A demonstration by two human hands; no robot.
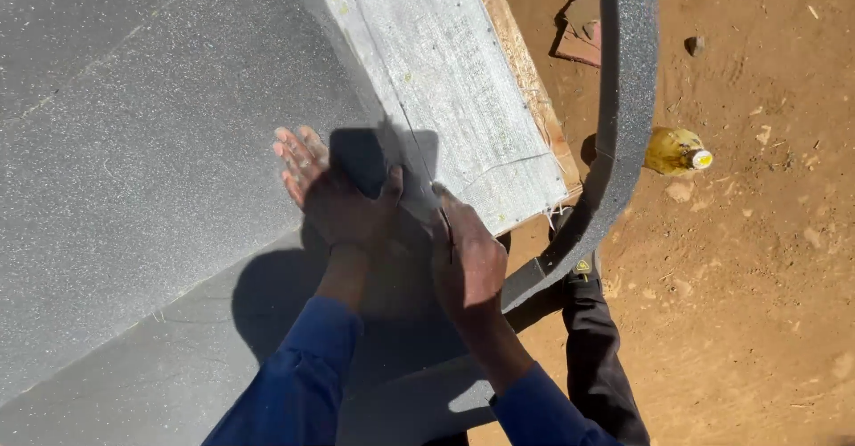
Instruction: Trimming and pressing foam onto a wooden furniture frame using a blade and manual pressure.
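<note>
The grey foam sheet lay over the woven-covered surface. On it the left hand pressed flat, fingers spread. Just beside it the right hand was clenched around a thin blade. A cut foam strip curved away beyond the sheet's edge.

Foam sheet lies on board, covering its left part. Left hand flat on sheet; right hand just right of it w/ blade. Foam strip curves off right, bottle on ground beyond.
</note>
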